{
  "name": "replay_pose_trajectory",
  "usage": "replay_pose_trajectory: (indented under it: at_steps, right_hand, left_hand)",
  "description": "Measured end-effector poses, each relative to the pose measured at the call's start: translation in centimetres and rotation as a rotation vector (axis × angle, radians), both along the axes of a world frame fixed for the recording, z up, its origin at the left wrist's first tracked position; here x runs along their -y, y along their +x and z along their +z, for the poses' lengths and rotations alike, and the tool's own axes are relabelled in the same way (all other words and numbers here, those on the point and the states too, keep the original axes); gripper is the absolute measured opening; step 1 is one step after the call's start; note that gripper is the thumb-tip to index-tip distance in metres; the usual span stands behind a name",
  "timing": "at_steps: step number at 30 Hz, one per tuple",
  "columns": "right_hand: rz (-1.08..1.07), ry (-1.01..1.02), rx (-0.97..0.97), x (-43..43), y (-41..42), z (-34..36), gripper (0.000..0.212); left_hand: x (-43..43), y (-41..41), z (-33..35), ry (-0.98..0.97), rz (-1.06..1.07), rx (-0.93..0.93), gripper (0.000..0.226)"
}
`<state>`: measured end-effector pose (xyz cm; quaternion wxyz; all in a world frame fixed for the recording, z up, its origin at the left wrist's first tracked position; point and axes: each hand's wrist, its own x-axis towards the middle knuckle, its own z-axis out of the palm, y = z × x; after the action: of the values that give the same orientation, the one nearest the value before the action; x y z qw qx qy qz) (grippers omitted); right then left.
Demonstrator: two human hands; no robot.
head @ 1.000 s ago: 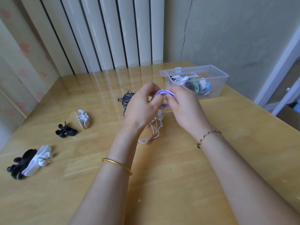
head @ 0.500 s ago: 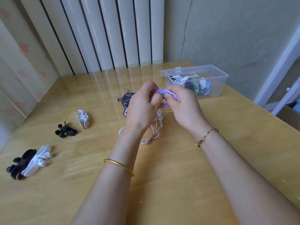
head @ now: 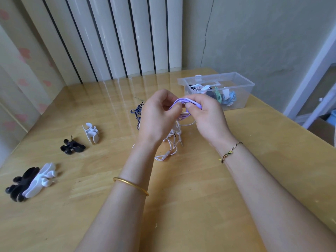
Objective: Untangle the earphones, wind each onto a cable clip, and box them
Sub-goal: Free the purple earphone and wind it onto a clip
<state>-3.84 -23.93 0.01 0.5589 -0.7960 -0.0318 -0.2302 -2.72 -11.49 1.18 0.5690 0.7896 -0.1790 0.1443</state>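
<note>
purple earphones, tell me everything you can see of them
The purple earphones are a thin, glossy lilac cable gathered into a bundle of several loops. Both hands hold it above the table: the left hand pinches its left side, the right hand grips its right end, thumb against it. A few loops sag between the hands. Earbuds and plug are hidden, and no clip can be made out. It hangs over the white earphones lying on the table; whether they touch is unclear.
</note>
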Motion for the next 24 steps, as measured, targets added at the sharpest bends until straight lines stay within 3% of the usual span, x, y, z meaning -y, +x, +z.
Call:
replay_pose_trajectory:
  at_steps: [9,17,24]
  right_hand:
    - [0.014,0.04,-0.018,-0.14,0.1,0.09,0.031]
    - [0.019,0.099,0.041,-0.16,-0.26,0.15,0.028]
    - [0.066,0.112,0.055,-0.2,-0.34,0.15,0.027]
  left_hand:
    - [0.33,-0.4,0.07,0.002,0.026,0.075,0.008]
    - [-0.09,-0.52,0.68,0.029,-0.017,-0.02,0.009]
    - [-0.06,-0.54,0.42,0.039,0.044,0.039,0.004]
